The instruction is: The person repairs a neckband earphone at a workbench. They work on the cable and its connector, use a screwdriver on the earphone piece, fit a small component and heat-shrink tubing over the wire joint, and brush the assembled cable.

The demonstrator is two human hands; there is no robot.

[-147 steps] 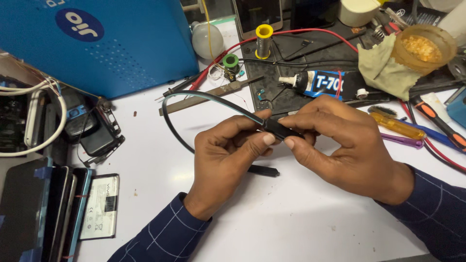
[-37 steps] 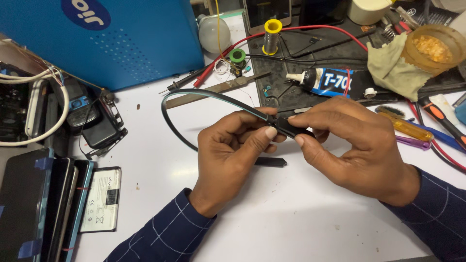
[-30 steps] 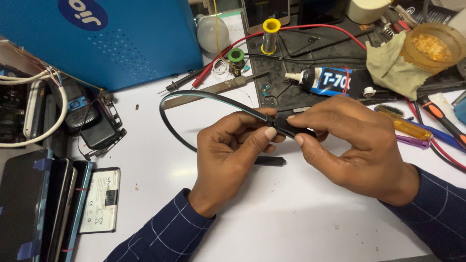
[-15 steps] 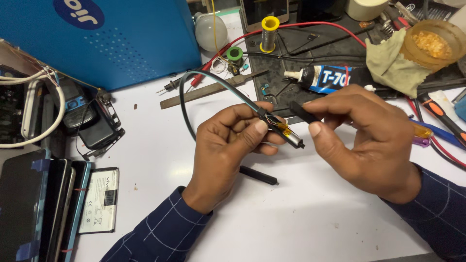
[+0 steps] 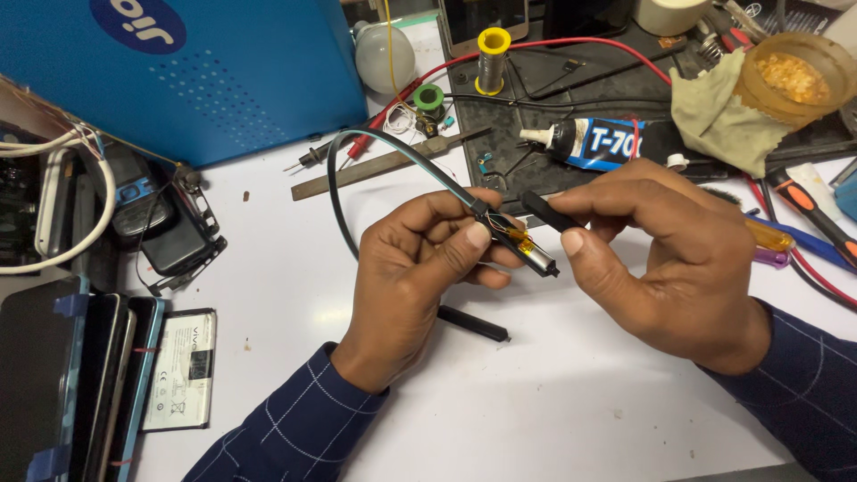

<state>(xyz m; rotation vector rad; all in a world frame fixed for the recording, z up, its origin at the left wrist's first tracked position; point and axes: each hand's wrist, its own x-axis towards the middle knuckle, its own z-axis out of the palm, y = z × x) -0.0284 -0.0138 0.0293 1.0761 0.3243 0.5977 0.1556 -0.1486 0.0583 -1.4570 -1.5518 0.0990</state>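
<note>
My left hand (image 5: 420, 268) pinches the end of a black curved neckband cable (image 5: 337, 210), where a small cylindrical battery wrapped in yellow tape (image 5: 527, 252) sticks out bare. My right hand (image 5: 665, 259) holds a black plastic cover piece (image 5: 546, 211) just above and to the right of that battery, apart from it. A second black cover strip (image 5: 473, 323) lies on the white table (image 5: 500, 411) under my left hand.
A blue box (image 5: 178, 71) stands at the back left. Phones and a loose battery (image 5: 178, 368) lie at the left edge. Behind my hands are a glue tube (image 5: 594, 143), a metal file (image 5: 384, 162), solder spools, red probe leads, a cloth and an amber bowl (image 5: 790, 76). Screwdrivers lie at right.
The black cover has come off the cable end; my right hand drew it up and to the right, baring the taped battery. The cable loop has shifted slightly.
</note>
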